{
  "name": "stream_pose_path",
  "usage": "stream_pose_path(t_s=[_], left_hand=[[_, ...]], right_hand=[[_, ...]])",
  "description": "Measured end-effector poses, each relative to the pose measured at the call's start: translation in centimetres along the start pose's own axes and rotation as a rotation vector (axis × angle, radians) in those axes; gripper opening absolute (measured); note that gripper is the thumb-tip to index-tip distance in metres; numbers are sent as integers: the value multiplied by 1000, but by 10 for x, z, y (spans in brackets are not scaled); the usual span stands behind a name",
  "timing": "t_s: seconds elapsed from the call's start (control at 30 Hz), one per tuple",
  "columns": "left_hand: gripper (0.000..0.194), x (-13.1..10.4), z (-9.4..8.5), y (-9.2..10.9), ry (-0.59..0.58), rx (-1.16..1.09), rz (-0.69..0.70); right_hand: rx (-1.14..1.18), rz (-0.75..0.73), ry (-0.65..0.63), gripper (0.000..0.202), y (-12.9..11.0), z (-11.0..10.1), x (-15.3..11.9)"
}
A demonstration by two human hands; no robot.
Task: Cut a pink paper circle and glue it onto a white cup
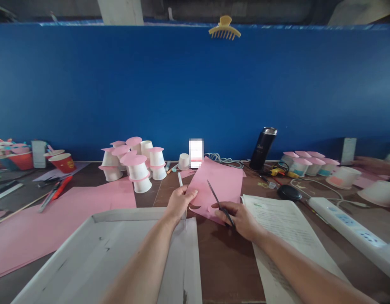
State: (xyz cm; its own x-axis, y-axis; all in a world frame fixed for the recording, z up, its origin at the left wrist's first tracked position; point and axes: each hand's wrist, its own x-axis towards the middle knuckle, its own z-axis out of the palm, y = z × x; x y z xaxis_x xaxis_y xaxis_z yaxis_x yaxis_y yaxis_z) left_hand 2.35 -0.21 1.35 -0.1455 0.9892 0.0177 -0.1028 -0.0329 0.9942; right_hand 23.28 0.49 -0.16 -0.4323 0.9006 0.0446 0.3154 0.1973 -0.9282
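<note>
My left hand [178,202] pinches the left edge of a sheet of pink paper [222,181], thumb on top. The sheet is held up at a slant above the brown table, and a curved cut shows along its lower left part. My right hand [239,217] grips a pair of dark scissors [217,196] at the handles, fingers closed round them. The blade lies across the front of the pink sheet, pointing up and left. Whether the blades are parted, I cannot tell.
Paper cups with pink tops [139,169] stand stacked behind on the left. A white tray [96,257] lies front left, beside large pink sheets [64,219]. Written pages [286,228], a power strip [347,223] and a black flask [263,147] are on the right. Another person's hand [372,164] shows far right.
</note>
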Motion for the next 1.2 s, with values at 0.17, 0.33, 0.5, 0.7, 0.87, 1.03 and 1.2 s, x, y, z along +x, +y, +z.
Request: stream_pose_path(t_s=[0.17,0.33,0.5,0.7,0.87,1.03,1.2], left_hand=[[31,0,-1,-1,-21,8,6],[32,3,-3,-5,-41,50,31],[35,5,-3,-9,-36,74,45],[35,4,-4,-9,-38,105,50],[38,6,-6,-12,-31,137,62],[37,6,-6,-12,-33,116,76],[37,6,-6,-12,-46,82,74]], right_hand=[[3,-2,-4,49,-1,0,0],[8,15,-17,49,-2,0,0],[-18,22,-15,46,0,-1,-1],[-25,1,-11,46,1,-2,-1],[-38,-10,-11,46,4,-2,0],[-49,-13,-18,45,2,-2,-1],[-51,-16,-26,44,-1,-3,-2]])
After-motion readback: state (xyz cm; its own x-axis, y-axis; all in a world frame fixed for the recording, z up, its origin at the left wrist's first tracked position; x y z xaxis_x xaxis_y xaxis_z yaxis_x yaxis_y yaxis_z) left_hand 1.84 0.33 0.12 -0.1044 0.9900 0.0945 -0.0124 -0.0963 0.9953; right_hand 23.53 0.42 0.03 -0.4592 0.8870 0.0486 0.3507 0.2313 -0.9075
